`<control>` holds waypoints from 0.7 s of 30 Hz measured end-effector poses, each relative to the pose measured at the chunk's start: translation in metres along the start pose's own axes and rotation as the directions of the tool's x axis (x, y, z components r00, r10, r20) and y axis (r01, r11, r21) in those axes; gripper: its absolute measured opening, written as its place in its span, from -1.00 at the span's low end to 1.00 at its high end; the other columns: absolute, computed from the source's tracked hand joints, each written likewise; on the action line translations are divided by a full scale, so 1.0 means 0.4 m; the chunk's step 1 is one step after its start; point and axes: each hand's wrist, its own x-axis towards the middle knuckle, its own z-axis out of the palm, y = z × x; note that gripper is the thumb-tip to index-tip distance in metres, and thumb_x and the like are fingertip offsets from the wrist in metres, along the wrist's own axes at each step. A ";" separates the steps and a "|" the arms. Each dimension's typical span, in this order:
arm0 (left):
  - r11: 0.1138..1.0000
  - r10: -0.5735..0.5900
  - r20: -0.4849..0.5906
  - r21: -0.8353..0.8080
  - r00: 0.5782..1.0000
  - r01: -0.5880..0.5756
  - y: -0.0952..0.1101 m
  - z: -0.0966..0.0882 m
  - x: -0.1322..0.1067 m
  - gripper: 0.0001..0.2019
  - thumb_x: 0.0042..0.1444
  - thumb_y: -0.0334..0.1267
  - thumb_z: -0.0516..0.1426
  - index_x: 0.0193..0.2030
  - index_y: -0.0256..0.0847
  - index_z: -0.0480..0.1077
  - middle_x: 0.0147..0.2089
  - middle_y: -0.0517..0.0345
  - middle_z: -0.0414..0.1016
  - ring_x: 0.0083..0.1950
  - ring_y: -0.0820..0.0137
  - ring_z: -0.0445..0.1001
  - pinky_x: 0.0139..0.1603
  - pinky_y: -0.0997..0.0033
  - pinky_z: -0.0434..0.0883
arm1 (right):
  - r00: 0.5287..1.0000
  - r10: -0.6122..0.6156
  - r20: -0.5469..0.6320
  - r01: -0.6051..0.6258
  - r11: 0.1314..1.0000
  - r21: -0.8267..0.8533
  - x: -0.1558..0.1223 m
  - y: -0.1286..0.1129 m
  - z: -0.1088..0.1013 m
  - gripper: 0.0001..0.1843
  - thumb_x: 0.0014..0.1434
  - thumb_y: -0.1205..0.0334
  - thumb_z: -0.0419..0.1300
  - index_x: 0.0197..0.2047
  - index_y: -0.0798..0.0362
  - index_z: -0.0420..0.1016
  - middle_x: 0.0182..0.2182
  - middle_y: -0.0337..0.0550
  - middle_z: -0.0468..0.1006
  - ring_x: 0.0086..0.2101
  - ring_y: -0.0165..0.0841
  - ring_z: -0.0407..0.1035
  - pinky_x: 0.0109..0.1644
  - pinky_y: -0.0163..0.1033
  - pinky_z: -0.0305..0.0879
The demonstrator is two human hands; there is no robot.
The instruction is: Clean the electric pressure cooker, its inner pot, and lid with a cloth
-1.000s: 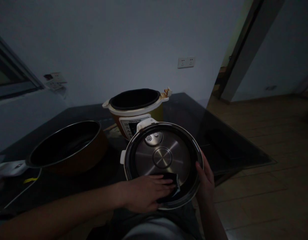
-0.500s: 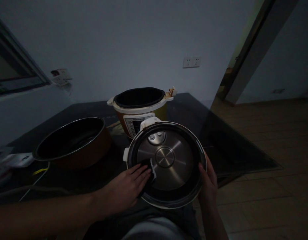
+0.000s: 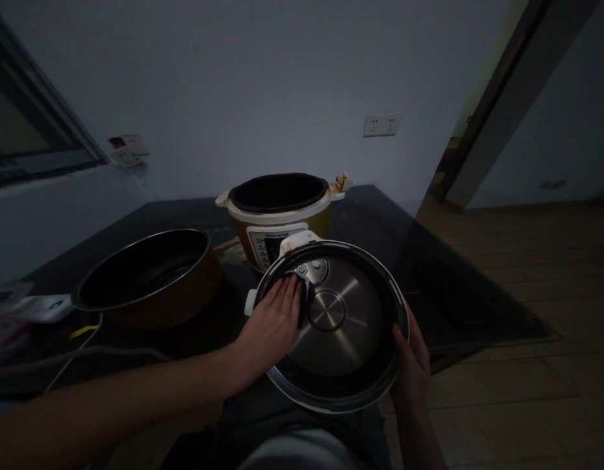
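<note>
A round electric pressure cooker lid [image 3: 350, 346] is tilted up with its shiny metal underside facing me. My right hand [image 3: 412, 359] grips its right rim, thumb on the inner side. My left hand [image 3: 275, 320] presses a dark cloth [image 3: 307, 300] with a pale edge flat against the upper left of the underside, close to the small valve plate [image 3: 316, 269]. Part of the cloth is hidden under the fingers. Behind the lid stands the cooker body [image 3: 243, 228], with a white rim and uncovered dark interior; the lid covers part of its control panel [image 3: 267, 245].
A wide brown pot [image 3: 159, 303] with a dark inside sits on the dark tabletop [image 3: 375, 222] at left. Near it lie a pale cable [image 3: 110, 350], a yellow tag [image 3: 83, 331] and blurred plastic items [image 3: 8, 320]. Wall sockets [image 3: 381, 125] are behind; tiled floor lies right.
My left hand has slid the cloth upward along the lid's left side, toward the valve plate. My right hand keeps its hold on the rim. The whole view has shifted slightly.
</note>
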 end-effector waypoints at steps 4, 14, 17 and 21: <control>0.994 -0.100 0.010 -0.032 0.995 0.100 0.032 0.016 0.013 -0.42 0.20 -0.26 0.08 0.25 -0.71 0.22 0.33 -0.61 0.06 0.38 -0.11 0.11 0.34 0.04 0.22 | 1.000 -0.008 -0.008 0.008 1.000 0.002 0.000 0.002 0.004 -0.49 0.11 0.10 0.29 0.15 -0.14 0.47 0.23 -0.21 0.39 0.29 -0.12 0.11 0.39 0.09 -0.06; 0.974 0.055 0.118 -0.225 0.992 -0.027 0.110 0.057 -0.079 -0.33 0.18 -0.23 0.09 0.35 -0.62 0.09 0.40 -0.51 -0.07 0.44 -0.11 -0.11 0.36 -0.04 0.19 | 1.000 -0.001 -0.013 0.001 1.000 0.028 0.000 -0.004 0.007 -0.50 0.11 0.09 0.30 0.14 -0.14 0.48 0.22 -0.20 0.40 0.28 -0.12 0.13 0.39 0.09 -0.07; 0.946 0.154 0.132 -0.307 0.979 -0.107 0.126 0.064 -0.121 -0.30 0.18 -0.17 0.09 0.36 -0.58 0.06 0.43 -0.46 -0.10 0.46 -0.07 -0.16 0.39 -0.03 0.13 | 1.000 -0.012 -0.016 0.013 1.000 0.016 -0.001 -0.005 0.009 -0.51 0.11 0.10 0.29 0.14 -0.14 0.48 0.22 -0.19 0.41 0.28 -0.11 0.14 0.38 0.08 -0.05; 0.844 0.326 0.086 -0.475 0.941 -0.249 0.153 0.075 -0.148 -0.27 0.21 -0.12 0.05 0.41 -0.52 -0.04 0.46 -0.35 -0.16 0.48 0.04 -0.16 0.42 0.10 0.09 | 0.999 -0.045 -0.018 0.044 0.999 -0.028 -0.001 -0.004 0.009 -0.51 0.13 0.10 0.27 0.15 -0.11 0.48 0.21 -0.17 0.41 0.27 -0.11 0.15 0.36 0.08 -0.02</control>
